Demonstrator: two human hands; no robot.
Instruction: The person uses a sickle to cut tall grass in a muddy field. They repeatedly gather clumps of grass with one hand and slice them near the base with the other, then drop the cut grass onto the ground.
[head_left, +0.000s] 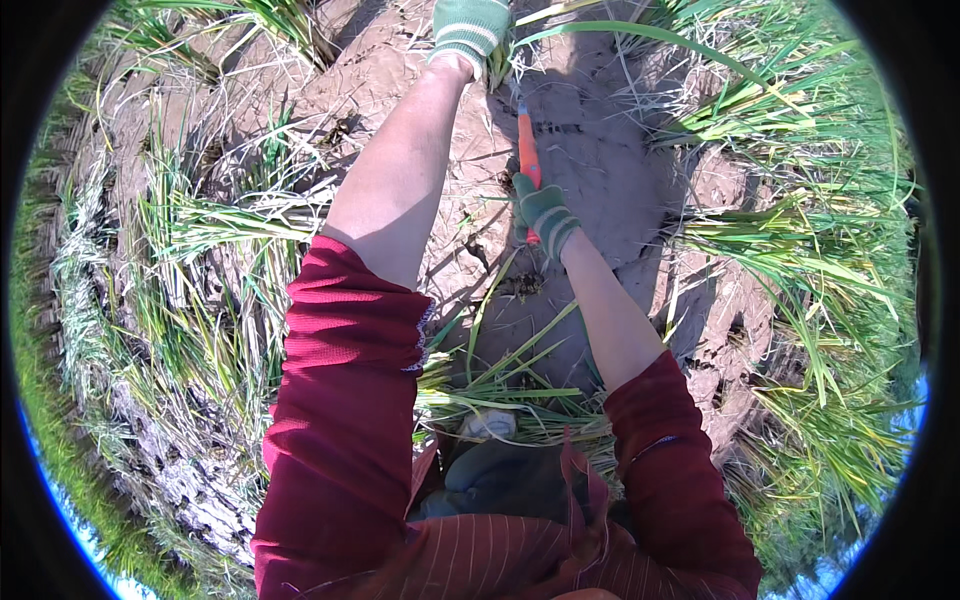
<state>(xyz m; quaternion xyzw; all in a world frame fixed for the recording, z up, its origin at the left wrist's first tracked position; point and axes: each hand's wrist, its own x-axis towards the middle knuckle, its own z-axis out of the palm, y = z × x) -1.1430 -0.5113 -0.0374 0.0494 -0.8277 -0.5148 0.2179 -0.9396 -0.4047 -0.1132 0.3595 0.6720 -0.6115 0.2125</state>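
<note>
Both hands wear green knitted gloves with pale stripes. My left hand (471, 30) reaches to the top edge of the view, at the base of a clump of grass-like stalks (497, 67); its fingers are hidden, so its hold cannot be told. Below and to the right, my right hand (544, 210) is closed around the orange handle of a hand tool (528, 146). The handle points up towards the stalks beside my left hand. A bit of metal shows at its far end, and the rest of the blade is hard to make out among the stalks.
Standing green clumps (795, 240) line the right side. Cut stalks lie in bundles on the left (240, 225) and across the ground near my knees (517, 397). Cracked brown soil (600, 172) with straw bits lies between. A pale shoe tip (487, 425) shows below.
</note>
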